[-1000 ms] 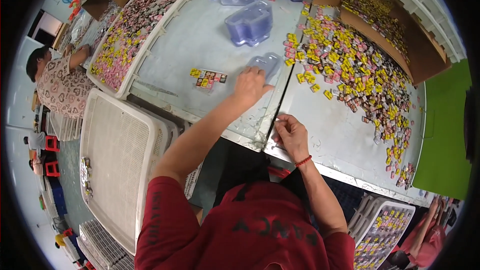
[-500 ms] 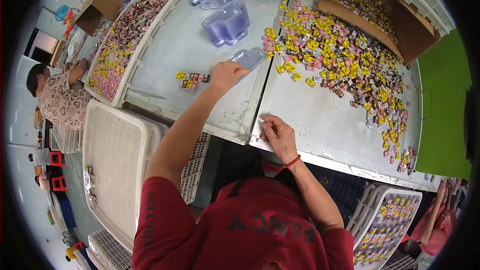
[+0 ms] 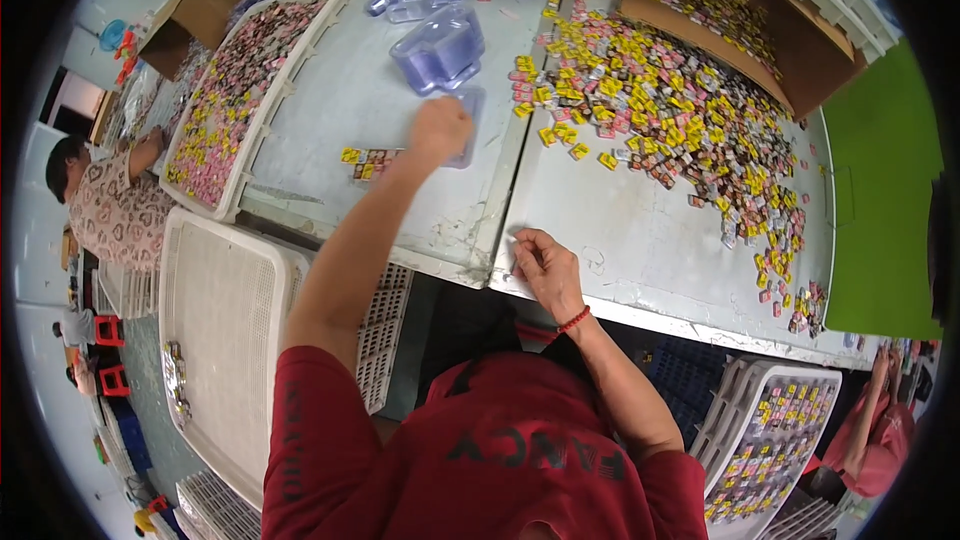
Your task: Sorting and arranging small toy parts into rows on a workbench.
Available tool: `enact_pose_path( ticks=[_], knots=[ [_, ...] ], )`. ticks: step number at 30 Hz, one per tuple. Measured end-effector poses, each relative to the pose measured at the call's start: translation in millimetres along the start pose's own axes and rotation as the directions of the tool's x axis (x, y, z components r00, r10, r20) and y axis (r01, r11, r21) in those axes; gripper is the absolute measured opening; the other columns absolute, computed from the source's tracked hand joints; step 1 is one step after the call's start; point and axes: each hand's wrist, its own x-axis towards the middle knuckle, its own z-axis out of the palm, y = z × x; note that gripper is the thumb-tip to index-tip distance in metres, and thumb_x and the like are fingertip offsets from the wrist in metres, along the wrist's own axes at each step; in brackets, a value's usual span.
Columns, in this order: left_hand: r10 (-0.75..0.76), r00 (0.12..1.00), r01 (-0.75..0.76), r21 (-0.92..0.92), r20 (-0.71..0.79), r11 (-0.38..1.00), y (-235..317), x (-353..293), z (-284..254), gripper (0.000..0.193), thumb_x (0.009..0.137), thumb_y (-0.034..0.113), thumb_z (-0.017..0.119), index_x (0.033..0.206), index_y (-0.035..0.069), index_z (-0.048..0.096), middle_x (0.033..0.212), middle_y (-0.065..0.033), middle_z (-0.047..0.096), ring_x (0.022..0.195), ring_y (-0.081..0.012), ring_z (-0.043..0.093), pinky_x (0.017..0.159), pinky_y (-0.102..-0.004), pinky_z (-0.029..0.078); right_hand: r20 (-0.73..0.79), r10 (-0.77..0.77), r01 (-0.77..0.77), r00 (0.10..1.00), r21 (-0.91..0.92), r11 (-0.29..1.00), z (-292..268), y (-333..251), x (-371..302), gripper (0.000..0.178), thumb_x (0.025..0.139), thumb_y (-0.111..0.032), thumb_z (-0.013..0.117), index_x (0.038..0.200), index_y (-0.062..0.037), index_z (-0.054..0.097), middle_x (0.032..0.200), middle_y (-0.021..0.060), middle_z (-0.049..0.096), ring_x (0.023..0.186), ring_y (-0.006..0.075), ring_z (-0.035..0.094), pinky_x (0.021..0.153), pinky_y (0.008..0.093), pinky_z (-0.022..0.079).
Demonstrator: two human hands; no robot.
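My left hand is over the left table, its fingers closed at the edge of a clear plastic blister tray; the fingertips are partly hidden. Left of that hand, small yellow, pink and dark packets sit grouped together, partly covered by my forearm. Just above stands a stack of nested clear trays. My right hand rests at the front edge of the right table, thumb and fingers pinched together. Whatever is between them, if anything, is too small to make out.
Loose packets spread across the right table from a tipped cardboard box. A white crate of packets stands at left, an upright white tray below it. Filled trays are stacked lower right. A co-worker is at far left.
My left hand has moved slightly up and left, and the clear tray has turned more upright with it. My right hand stays almost where it was. The whole view has shifted a little.
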Motion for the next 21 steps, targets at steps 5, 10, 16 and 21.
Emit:
enact_pose_path(
  ticks=[5, 10, 16, 21],
  knots=[
    [-0.111, 0.968, 0.206, -0.46, 0.225, 0.864, 63, -24, -74, 0.018, 0.085, 0.018, 0.056, 0.081, 0.002, 0.063, 0.067, -0.014, 0.066, 0.06, -0.0184, 0.065, 0.053, -0.0315, 0.051, -0.181, -0.403, 0.379, 0.897, -0.157, 0.912, -1, -18, -1, 0.045, 0.084, -0.006, 0.064, 0.125, 0.0, 0.047, 0.103, 0.0153, 0.06, 0.082, 0.023, 0.062, 0.07, 0.0319, 0.052],
    [0.056, 0.894, 0.411, -0.864, 0.444, 0.292, 117, -101, -22, 0.023, 0.09, 0.018, 0.053, 0.082, -0.003, 0.059, 0.067, -0.0092, 0.065, 0.054, -0.0151, 0.061, 0.046, -0.0276, 0.046, -0.296, -0.375, 0.337, 0.878, -0.171, 0.926, -15, -30, 2, 0.056, 0.082, -0.003, 0.064, 0.132, -0.0028, 0.04, 0.117, 0.0173, 0.054, 0.097, 0.0305, 0.059, 0.081, 0.036, 0.05],
    [0.206, 0.953, -0.025, -0.615, 0.224, 0.788, 147, -114, 1, 0.023, 0.084, 0.023, 0.067, 0.085, 0.001, 0.061, 0.078, -0.0098, 0.063, 0.072, -0.0214, 0.06, 0.063, -0.0304, 0.048, -0.136, 0.014, -0.012, 0.991, 0.016, 1.0, -94, 6, -19, 0.028, 0.088, -0.004, 0.055, 0.116, -0.0002, 0.056, 0.088, 0.0081, 0.065, 0.072, 0.014, 0.063, 0.066, 0.0276, 0.051],
    [0.593, 0.785, -0.614, -0.356, -0.181, 0.705, 159, -130, 29, 0.039, 0.075, 0.022, 0.072, 0.106, 0.003, 0.058, 0.121, -0.0166, 0.05, 0.114, -0.0346, 0.046, 0.091, -0.0439, 0.039, -0.091, -0.042, -0.001, 0.995, -0.433, 0.902, -148, 15, -7, 0.018, 0.085, -0.011, 0.063, 0.1, -0.0013, 0.064, 0.083, 0.0109, 0.066, 0.066, 0.0231, 0.064, 0.062, 0.0316, 0.051]
  ],
)
